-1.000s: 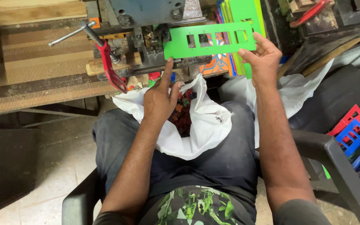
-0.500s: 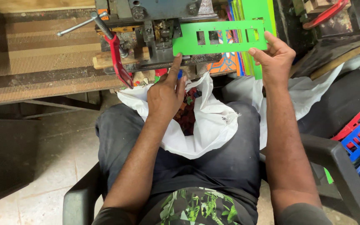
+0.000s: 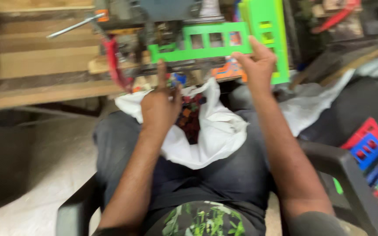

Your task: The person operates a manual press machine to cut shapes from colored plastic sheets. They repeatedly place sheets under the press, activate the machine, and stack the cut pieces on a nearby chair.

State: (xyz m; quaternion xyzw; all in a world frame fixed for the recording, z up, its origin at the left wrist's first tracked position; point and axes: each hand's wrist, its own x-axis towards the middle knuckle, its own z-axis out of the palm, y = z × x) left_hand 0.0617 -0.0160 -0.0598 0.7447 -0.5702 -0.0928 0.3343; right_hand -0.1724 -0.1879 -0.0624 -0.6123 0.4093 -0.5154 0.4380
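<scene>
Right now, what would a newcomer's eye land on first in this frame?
The bright green plastic frame with window cut-outs, at top centre, held at its right end by the right hand. Below it, a white bag of small coloured pieces sits open on the person's lap, the left hand at its mouth.

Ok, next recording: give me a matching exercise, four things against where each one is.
Things:
1. flat green plastic frame with rectangular cut-outs
2. white plastic bag of small coloured pieces
3. red and blue plastic crates
4. red-handled lever

Places:
A. on the person's lap
B. beside the chair, at the person's right
C. held at its end by the right hand
D. on the machine, beyond the left hand

Pairs: 1-C, 2-A, 3-B, 4-D
</scene>
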